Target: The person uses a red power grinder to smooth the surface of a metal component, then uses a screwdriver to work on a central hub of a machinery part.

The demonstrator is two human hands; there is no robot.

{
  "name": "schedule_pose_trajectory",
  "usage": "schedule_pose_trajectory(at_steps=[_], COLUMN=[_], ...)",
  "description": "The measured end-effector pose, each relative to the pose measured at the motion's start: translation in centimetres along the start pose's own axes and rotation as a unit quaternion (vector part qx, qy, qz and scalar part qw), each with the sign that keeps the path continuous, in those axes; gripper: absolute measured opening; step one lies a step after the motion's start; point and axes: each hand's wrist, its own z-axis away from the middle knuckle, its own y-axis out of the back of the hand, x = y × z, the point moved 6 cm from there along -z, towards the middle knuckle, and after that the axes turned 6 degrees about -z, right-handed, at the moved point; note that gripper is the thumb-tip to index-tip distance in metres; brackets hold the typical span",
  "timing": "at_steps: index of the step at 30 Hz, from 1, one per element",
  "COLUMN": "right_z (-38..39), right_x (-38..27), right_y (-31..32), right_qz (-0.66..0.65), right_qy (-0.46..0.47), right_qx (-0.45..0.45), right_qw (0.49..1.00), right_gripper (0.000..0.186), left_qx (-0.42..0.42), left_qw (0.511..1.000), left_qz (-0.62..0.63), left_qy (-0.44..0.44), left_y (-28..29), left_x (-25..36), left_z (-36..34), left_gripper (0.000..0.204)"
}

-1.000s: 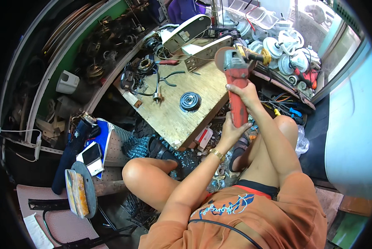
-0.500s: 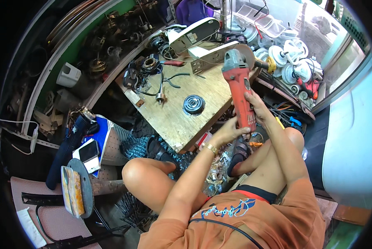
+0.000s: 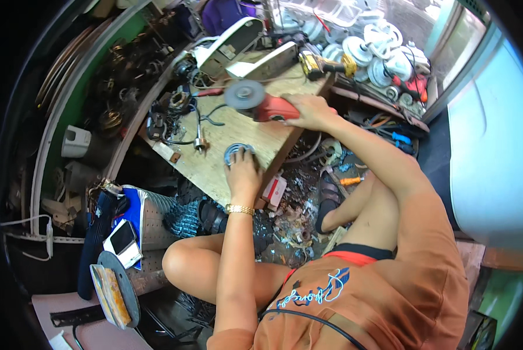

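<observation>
The left hand (image 3: pixel 242 174) reaches forward with its fingers bent over the near side of a round, dark blue-grey ringed part (image 3: pixel 236 151), though whether it grips that part or only rests on it I cannot tell; a gold-coloured link bracelet (image 3: pixel 240 209) circles the wrist. The right hand (image 3: pixel 310 111) is closed around the body of a red angle grinder with a grey metal head (image 3: pixel 275 109), holding it over the work surface so that its flat grey disc (image 3: pixel 244 95) points leftward (the disc's face is turned up toward the camera). The ringed part lies near the front right edge of a pale, scuffed wooden tabletop (image 3: pixel 279 146), just nearer the person than the grinder. To its left on the wood stands a small metal piece with a shaft (image 3: pixel 199 143), and beyond that lie dark-handled pliers (image 3: pixel 213 122), partly open. At the far side sit long white plastic housings (image 3: pixel 232 46) and, to their right, a yellow-and-black cordless drill (image 3: pixel 313 65), with a heap of white round plastic parts (image 3: pixel 358 51) behind it. Down on the littered floor, near the right foot, is an orange-handled tool (image 3: pixel 350 181).
</observation>
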Motion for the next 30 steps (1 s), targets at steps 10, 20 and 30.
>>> schedule_pose_trajectory(at_steps=[10, 20, 30], right_z=[-3.2, -4.3, 6.7], right_x=[-0.8, 1.4, 10.2], right_y=[-4.3, -4.4, 0.4], right_qz=[0.028, 0.007, -0.518], right_qy=[0.089, 0.056, -0.114], right_qx=[0.023, -0.041, -0.310], right_qw=[0.995, 0.998, 0.789], right_gripper=[0.073, 0.085, 0.039], left_qx=[0.057, 0.007, -0.157], left_qw=[0.997, 0.980, 0.951], left_qz=[-0.044, 0.142, 0.210], left_qy=[0.037, -0.138, -0.163], left_y=[2.0, -2.6, -10.9], left_x=[1.4, 11.8, 13.5], left_z=[4.6, 4.9, 6.7], left_gripper=[0.061, 0.044, 0.029])
